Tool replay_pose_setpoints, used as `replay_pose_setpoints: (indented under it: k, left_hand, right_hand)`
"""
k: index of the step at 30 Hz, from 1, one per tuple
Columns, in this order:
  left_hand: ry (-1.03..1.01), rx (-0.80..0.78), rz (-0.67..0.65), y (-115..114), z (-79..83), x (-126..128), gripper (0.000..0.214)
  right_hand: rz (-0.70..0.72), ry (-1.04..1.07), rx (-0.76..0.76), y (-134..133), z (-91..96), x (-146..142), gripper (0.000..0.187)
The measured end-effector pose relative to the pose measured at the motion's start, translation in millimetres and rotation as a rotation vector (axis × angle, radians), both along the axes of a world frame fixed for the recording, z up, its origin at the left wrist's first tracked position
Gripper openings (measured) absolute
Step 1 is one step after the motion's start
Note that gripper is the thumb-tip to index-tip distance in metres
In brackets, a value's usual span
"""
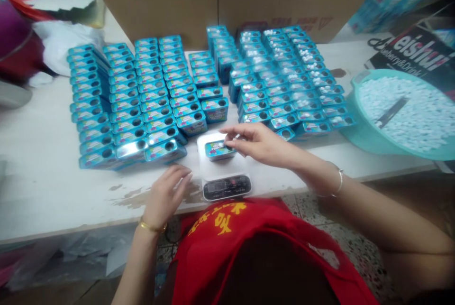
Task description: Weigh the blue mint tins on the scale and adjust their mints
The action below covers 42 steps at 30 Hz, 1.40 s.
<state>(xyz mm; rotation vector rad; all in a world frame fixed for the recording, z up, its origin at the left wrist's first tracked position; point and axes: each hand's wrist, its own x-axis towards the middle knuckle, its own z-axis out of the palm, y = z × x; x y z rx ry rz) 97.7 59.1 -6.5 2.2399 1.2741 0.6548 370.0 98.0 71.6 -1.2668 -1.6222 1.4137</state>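
Note:
A small blue tin with a round hole in its top stands on the white platform of a digital kitchen scale. My right hand reaches in from the right, thumb and fingers drawn together at the tin's hole. Whatever lies between those fingertips is too small or hidden to make out. Left of the scale, my left hand rests at the table's front edge, fingers loosely bent, thumb apart, nothing in it. The scale's dark display panel faces me.
Rows of blue tins fill the table's left side; more tins, many topped with white pellets, stand right of centre. A turquoise basin at right holds white pellets and a metal scoop-like tool. Behind stands a cardboard box.

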Motion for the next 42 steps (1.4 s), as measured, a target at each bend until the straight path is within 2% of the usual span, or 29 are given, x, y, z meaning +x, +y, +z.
replay_pose_setpoints:
  k: [7, 10, 13, 15, 19, 23, 26, 28, 31, 37, 40, 42]
  left_hand:
    - [-0.009, -0.011, -0.001, 0, -1.2, -1, 0.019]
    - [-0.012, -0.006, 0.006, 0, 0.5, -3, 0.018]
    - [-0.008, -0.006, 0.015, 0, 2.2, -4, 0.019]
    - [-0.007, -0.006, 0.019, 0, 2.4, -5, 0.019]
    - [-0.005, 0.016, 0.019, 2, 3.0, -3, 0.018]
    - [-0.062, 0.168, 0.046, 4, 11.4, 9, 0.016]
    - [-0.079, 0.326, 0.061, 9, 22.4, 24, 0.024]
    - [-0.036, 0.405, 0.032, 14, 28.5, 35, 0.031]
    - [0.067, 0.456, -0.028, 21, 31.9, 53, 0.040]
    - [0.171, 0.458, -0.116, 26, 28.4, 82, 0.042]
    - [0.169, 0.447, -0.142, 27, 30.3, 87, 0.042]
    - [0.130, 0.436, -0.095, 27, 32.1, 85, 0.044]
  right_hand:
    - [-0.013, 0.052, -0.037, 0, 7.2, -2, 0.025]
    - [-0.097, 0.202, -0.155, -5, 11.4, 7, 0.019]
    - [-0.262, 0.419, -0.333, -17, 9.2, 21, 0.017]
    - [-0.356, 0.507, -0.456, -31, 3.1, 30, 0.015]
    - [-0.456, 0.516, -0.629, -64, -18.9, 43, 0.021]
    - [-0.513, 0.531, -0.665, -88, -44.6, 46, 0.024]
    - [-0.515, 0.521, -0.656, -95, -53.8, 42, 0.025]
    - [-0.506, 0.515, -0.627, -94, -51.6, 38, 0.026]
    - [-0.464, 0.455, -0.505, -86, -37.2, 34, 0.029]
    - [-0.280, 0.177, -0.078, -53, -4.8, 19, 0.020]
    - [-0.207, 0.041, 0.170, -32, -3.2, 7, 0.013]
    - [-0.155, -0.115, 0.317, -20, -5.7, -1, 0.010]
